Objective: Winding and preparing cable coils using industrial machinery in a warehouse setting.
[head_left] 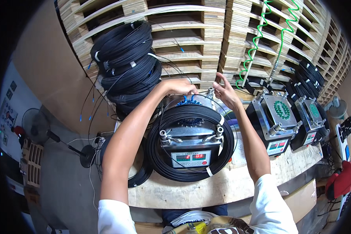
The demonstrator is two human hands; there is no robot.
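Black cable coil (191, 150) lies looped around the metal machine (191, 134) on the bench (222, 187). My left hand (180, 86) pinches the blue connectors (188, 100) at its far edge; my right hand (226, 91) hovers beside, fingers spread and holding nothing.

Three metal machines with small display panels (190, 158) are counted in a row on the wooden bench (222, 187), one black cable coil (192, 144) being looped around the nearest, perhaps five more coils (124, 66) stacked left of it, and two hands (181, 86) raised behind it.
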